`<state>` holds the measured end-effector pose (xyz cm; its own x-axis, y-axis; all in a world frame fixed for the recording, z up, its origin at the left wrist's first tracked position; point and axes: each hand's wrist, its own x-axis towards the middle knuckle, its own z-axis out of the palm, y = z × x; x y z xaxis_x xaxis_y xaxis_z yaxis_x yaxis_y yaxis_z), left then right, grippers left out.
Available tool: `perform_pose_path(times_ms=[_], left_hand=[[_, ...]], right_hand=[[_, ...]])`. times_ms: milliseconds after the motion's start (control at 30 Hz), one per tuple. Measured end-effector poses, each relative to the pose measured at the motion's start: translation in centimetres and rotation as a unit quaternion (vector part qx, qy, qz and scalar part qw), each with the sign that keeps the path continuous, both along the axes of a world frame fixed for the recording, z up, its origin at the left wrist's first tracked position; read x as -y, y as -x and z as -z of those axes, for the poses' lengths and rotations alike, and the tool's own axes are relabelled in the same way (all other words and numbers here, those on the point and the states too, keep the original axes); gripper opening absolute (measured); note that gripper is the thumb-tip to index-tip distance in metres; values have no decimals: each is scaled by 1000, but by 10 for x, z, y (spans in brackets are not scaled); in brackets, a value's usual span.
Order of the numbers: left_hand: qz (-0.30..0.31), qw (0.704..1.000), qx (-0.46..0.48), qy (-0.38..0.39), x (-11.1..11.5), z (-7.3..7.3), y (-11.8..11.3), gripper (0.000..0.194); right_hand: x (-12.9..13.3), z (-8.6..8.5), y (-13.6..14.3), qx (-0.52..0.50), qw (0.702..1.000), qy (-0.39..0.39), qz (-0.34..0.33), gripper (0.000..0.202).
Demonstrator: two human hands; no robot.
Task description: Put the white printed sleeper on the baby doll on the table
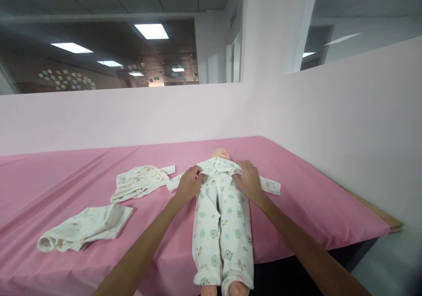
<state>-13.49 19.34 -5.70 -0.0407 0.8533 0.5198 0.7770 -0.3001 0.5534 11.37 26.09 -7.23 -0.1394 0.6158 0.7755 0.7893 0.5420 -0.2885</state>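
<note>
1. Two bare forearms reach in from the near edge, over a table [49, 173] spread with a pink cloth.
2. A doll [221, 154] lies on its back between the arms, feet toward the near edge and head farthest away; its bare feet stick out past the table's near edge.
3. The doll wears trousers [224, 234] of white cloth printed with green bears, and a matching top [217, 167] whose sleeves lie spread to both sides.
4. The left hand [187, 184] rests at the doll's side by the waist, fingers curled and pinching the top's edge.
5. The right hand [248, 179] lies on the other side of the top, palm down, fingers bent over the cloth; whether it grips or only presses I cannot tell.
6. Left of the doll, near the front, lies a folded garment [84, 228] in pale print.
7. Farther back, just beside the left sleeve, lies a second crumpled garment [140, 181].
8. White partitions [346, 120] stand behind the table and along its right side.
</note>
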Motion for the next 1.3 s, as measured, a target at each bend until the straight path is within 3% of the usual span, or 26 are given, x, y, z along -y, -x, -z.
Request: perform_pose_path(times_ms=[100,200,300,400,500,633,767,933,1133,1300], left_hand=[[34,999,16,-23,-9,-13,-24,23],[59,997,41,-41,-8,-22,-35,27],[78,995,61,-28,5,-22,-27,29],[84,996,29,6,19,-13,-10,23],[42,999,-5,23,22,0,2,9],[-34,997,-31,61,11,16,8,18],[-74,990,-65,102,0,26,7,19],[-178,973,-53,140,-7,31,3,23],[-121,975,-126,135,8,34,7,27],[-133,983,-104,65,25,20,-1,22]], right_hand=[[-5,-12,13,44,999,-6,-18,19],[-4,-23,19,-9,999,3,-46,24],[7,-22,10,-47,996,-5,-75,32],[18,-8,-9,-3,999,-6,-44,25],[19,10,-24,27,998,52,16,19],[17,24,-27,33,989,135,40,33],[19,28,-22,76,985,149,43,27],[18,23,-20,-3,982,171,82,14],[36,23,-32,20,977,187,97,8],[65,26,-32,110,986,119,43,16]])
